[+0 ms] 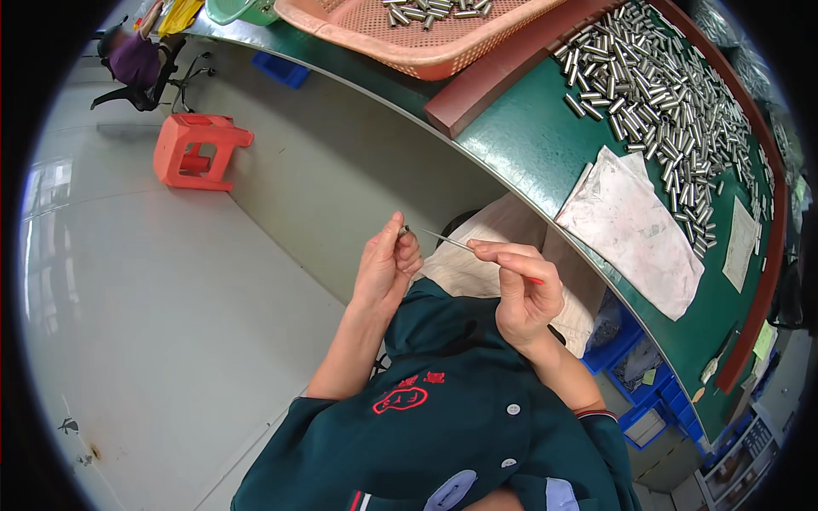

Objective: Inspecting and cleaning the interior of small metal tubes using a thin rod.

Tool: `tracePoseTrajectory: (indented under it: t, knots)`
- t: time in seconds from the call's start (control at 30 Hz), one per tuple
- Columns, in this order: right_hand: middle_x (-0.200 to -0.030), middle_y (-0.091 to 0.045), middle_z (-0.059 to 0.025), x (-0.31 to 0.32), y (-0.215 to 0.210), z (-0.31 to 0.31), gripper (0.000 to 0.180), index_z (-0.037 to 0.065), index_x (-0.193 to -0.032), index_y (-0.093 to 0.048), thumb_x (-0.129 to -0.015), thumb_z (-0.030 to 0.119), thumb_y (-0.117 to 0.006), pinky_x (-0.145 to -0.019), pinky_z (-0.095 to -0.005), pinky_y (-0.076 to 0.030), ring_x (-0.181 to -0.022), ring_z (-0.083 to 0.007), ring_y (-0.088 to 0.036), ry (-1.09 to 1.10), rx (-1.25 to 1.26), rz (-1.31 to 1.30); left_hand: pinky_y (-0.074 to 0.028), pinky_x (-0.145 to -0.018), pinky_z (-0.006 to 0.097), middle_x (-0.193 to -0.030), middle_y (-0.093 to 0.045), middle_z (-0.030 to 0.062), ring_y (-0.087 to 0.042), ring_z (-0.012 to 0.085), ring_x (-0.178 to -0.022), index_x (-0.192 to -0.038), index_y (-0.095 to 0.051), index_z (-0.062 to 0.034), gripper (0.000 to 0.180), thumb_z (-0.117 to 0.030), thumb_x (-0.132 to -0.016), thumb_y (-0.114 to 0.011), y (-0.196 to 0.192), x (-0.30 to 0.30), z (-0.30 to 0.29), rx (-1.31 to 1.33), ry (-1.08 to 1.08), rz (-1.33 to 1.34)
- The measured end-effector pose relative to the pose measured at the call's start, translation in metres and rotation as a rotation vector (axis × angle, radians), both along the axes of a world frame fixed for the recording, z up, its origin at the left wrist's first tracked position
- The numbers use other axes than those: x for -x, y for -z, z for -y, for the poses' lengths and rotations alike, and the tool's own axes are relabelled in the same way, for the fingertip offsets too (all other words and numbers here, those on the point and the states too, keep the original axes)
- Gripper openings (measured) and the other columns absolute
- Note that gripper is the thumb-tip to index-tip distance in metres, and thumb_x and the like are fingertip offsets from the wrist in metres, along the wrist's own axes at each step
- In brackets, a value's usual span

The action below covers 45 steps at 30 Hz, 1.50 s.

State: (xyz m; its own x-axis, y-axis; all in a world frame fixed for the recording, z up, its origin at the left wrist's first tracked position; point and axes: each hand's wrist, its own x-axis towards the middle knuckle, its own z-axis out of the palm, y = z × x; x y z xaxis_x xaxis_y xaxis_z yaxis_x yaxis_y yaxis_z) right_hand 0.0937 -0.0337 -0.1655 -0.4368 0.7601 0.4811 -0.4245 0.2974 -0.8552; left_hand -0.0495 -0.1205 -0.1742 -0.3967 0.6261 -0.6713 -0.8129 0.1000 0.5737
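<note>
My left hand (388, 266) is closed, its thumb and fingers pinching a small metal piece (405, 230) with a dark end. Most of that piece is hidden by the fingers. My right hand (527, 294) grips a thin pointed metal tool with a red handle (448, 241); its exact kind cannot be told. The tool's tip points left toward the metal piece, with a small gap between them. Both hands are held above my lap, in front of the green-topped table (511, 128).
Many short metal cylinders (665, 111) lie heaped on the table at right, beside a stained white cloth (635, 230). A pink basket (409, 51) holds more. A brown wooden strip (477, 94) edges the heap. Blue bins (643, 417) sit below; a red stool (192, 153) and a seated person (136, 60) are far left.
</note>
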Motion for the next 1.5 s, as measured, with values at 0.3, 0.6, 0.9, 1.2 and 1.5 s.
tracePoseTrajectory:
  t: [0.3,0.6,0.9,1.2,1.5]
  knots:
    - [-0.084,-0.06,-0.02,0.002,0.0,0.001,0.011,-0.002,-0.091,-0.048,-0.081,-0.006,-0.048,-0.069,-0.0366,-0.052,-0.079,-0.0298,-0.062,0.007,-0.121,0.061,-0.027,-0.047,0.022,-0.054,-0.035,-0.0021,-0.028,0.0067,-0.047,-0.065,-0.042,-0.0081,0.034,-0.032,-0.088,-0.049,0.0,-0.001,0.0,0.01,0.019,-0.081]
    - [-0.083,-0.061,-0.018,0.006,-0.003,0.001,0.024,-0.003,-0.087,-0.053,-0.066,-0.009,-0.063,-0.062,-0.0311,-0.054,-0.076,-0.0292,-0.064,0.031,-0.393,0.099,-0.029,-0.049,0.021,-0.056,-0.04,-0.002,-0.032,0.0061,-0.049,-0.066,-0.045,-0.0073,0.034,-0.032,-0.088,-0.048,0.0,-0.003,0.001,-0.021,0.036,-0.203]
    - [-0.082,-0.062,-0.022,0.002,-0.005,0.002,0.011,-0.004,-0.088,-0.05,-0.078,-0.008,-0.052,-0.069,-0.0365,-0.052,-0.078,-0.0312,-0.063,0.116,-0.199,0.132,-0.037,-0.06,0.02,-0.072,-0.054,0.0,-0.044,0.0064,-0.061,-0.085,-0.056,-0.0038,0.022,-0.025,-0.087,-0.052,-0.003,-0.005,0.001,-0.087,0.01,-0.164]
    - [-0.085,-0.062,-0.0196,-0.016,-0.018,-0.007,0.025,-0.004,-0.09,-0.052,-0.067,-0.013,-0.056,-0.065,-0.0341,-0.053,-0.079,-0.0304,-0.064,0.124,-0.273,0.055,-0.043,-0.065,0.022,-0.081,-0.057,0.0059,-0.051,0.0107,-0.068,-0.095,-0.056,0.0031,0.019,-0.014,-0.086,-0.054,-0.009,-0.003,-0.013,-0.14,-0.111,-0.15]
    - [-0.082,-0.057,-0.0227,-0.092,-0.063,-0.037,0.017,0.0,-0.099,-0.042,-0.09,0.014,-0.042,-0.067,-0.0443,-0.051,-0.072,-0.03,-0.059,0.744,-0.075,-0.287,-0.04,-0.062,0.02,-0.084,-0.055,0.006,-0.049,0.0091,-0.069,-0.093,-0.057,0.0041,0.014,0.003,-0.08,-0.055,-0.066,-0.028,-0.073,-0.321,0.179,-1.247]
